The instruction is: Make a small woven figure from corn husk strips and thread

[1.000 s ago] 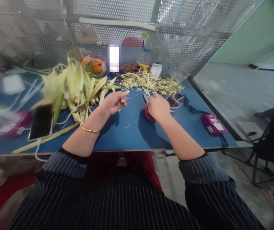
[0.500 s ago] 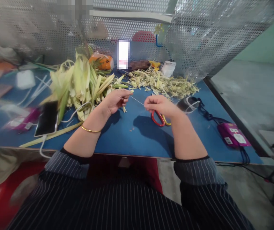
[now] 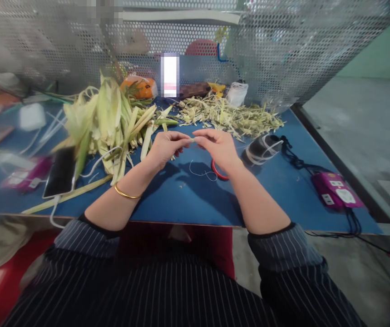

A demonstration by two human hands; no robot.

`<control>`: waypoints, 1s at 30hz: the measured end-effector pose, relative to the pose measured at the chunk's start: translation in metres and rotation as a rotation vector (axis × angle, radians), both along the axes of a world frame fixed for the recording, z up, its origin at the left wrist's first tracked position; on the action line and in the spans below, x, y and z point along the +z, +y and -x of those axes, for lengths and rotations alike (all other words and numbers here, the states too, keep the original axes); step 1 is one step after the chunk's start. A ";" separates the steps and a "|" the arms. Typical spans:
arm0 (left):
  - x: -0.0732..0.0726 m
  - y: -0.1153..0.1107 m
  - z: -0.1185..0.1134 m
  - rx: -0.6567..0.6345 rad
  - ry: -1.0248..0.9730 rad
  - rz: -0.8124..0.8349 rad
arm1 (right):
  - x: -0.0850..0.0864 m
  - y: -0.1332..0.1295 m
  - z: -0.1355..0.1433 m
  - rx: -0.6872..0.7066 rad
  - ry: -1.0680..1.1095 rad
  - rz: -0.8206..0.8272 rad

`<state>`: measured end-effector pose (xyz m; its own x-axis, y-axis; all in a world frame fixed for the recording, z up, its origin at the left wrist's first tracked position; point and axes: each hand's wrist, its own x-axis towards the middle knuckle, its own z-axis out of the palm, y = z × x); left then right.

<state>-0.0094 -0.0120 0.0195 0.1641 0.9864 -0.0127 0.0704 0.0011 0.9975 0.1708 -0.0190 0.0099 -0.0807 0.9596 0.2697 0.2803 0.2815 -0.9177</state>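
Pale green, the scrap (image 3: 192,140) sits above the counter (image 3: 167,200) between my left hand (image 3: 163,147) and right hand (image 3: 219,147), each tightly pinched on it, in what I judge a tying step, next calling for a steady hold and slack thread (image 3: 200,174).

Table (image 3: 157,204), blue; husks (image 3: 110,109), pale green to yellow; scraps (image 3: 234,114), straw-yellow. Small piece at the fingertips (image 3: 192,140), pale green; thread (image 3: 201,175), white; scissors (image 3: 216,172), red-handled. Bracelet (image 3: 127,194), gold. Shirt (image 3: 181,290), black, with thin pale stripes; cuffs (image 3: 285,247), grey-blue, likewise striped. Packet (image 3: 140,87), orange. Socket block (image 3: 336,191), purple with white outlets. Screen (image 3: 266,50), silvery, dotted with perforations.
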 end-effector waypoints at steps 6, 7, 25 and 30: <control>-0.002 -0.004 -0.007 0.061 0.077 -0.031 | -0.013 -0.001 0.015 -0.067 0.171 0.104; -0.003 -0.004 -0.007 0.071 0.077 -0.034 | -0.013 -0.001 0.016 -0.072 0.199 0.115; 0.020 0.025 0.052 0.257 0.360 -0.185 | -0.014 0.017 0.000 -0.264 0.298 0.096; 0.003 0.033 0.051 0.211 0.559 -0.252 | -0.018 0.013 0.007 -0.200 0.228 0.134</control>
